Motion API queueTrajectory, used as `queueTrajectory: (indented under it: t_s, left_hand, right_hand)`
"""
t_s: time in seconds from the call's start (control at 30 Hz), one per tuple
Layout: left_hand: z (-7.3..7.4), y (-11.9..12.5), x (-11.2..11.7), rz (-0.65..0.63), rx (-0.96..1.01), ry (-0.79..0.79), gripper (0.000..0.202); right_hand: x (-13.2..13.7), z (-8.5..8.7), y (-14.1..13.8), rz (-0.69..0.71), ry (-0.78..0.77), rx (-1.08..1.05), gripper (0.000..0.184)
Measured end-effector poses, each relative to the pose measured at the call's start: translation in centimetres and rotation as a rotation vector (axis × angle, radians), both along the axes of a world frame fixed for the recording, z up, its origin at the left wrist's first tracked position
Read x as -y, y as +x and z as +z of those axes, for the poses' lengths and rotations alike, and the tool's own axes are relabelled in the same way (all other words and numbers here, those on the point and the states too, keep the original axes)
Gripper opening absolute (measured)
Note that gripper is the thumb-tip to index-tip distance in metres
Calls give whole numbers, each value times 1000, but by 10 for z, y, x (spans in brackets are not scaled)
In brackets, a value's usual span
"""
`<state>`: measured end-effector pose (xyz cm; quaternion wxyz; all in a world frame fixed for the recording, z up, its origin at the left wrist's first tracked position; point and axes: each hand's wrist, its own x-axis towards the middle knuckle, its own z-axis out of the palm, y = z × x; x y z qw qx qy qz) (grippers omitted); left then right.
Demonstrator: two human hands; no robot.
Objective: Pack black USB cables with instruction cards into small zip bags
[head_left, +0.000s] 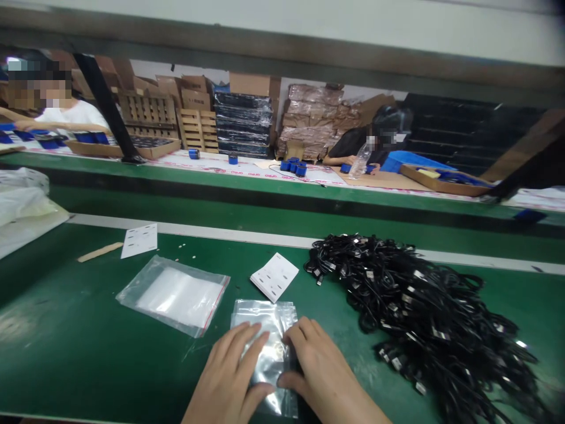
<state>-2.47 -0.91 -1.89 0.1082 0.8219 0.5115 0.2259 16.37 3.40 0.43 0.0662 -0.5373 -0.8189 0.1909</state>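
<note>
Both of my hands rest on a small clear plastic bag (265,321) lying flat on the green table near its front edge. My left hand (229,383) lies flat on the bag's left side, fingers stretched forward, thumb under the bag's lower part. My right hand (324,377) lies on the bag's right side with fingers bent inward and the thumb pressing the plastic. Something dark shows inside the bag between my hands; I cannot make it out.
A large heap of black cables (424,312) lies to the right. A stack of clear zip bags (174,294) lies to the left, white label sheets (274,277) beyond, and a wooden stick (99,252). Two people sit at a far bench.
</note>
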Motion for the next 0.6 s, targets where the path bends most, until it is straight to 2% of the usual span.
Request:
queueTrajectory:
  t_s: [0.03,0.07,0.17,0.23,0.3,0.37,0.43,0.53,0.6]
  left_hand:
    - [2,8,-10,57,-19,-37,46]
    - [4,15,-18,107,-26,-96,41]
    - [13,23,-28,104,-17,-203,16]
    - [15,19,-28,72,-12,-235,11]
    - [14,11,-27,100,6,-261,9]
    - [10,2,-26,168,46,-250,11]
    - [6,-4,-25,259,53,-90,8]
    - [3,-2,-18,356,-30,335,17]
    - [3,7,-8,323,9,469,17]
  right_hand:
    - [1,-1,0,-23,-16,-3,44]
    - [3,-2,1,-47,-39,-27,42]
    - [6,-4,5,-118,-114,-207,33]
    - [9,-4,8,-192,-168,-344,36]
    - [11,-6,11,-227,-231,-460,38]
    - [13,-8,11,-185,-297,-565,21]
    - [13,-10,8,-161,-361,-657,6]
    - [11,-13,2,-258,-439,-758,12]
    - [10,-16,-2,-307,-454,-816,12]
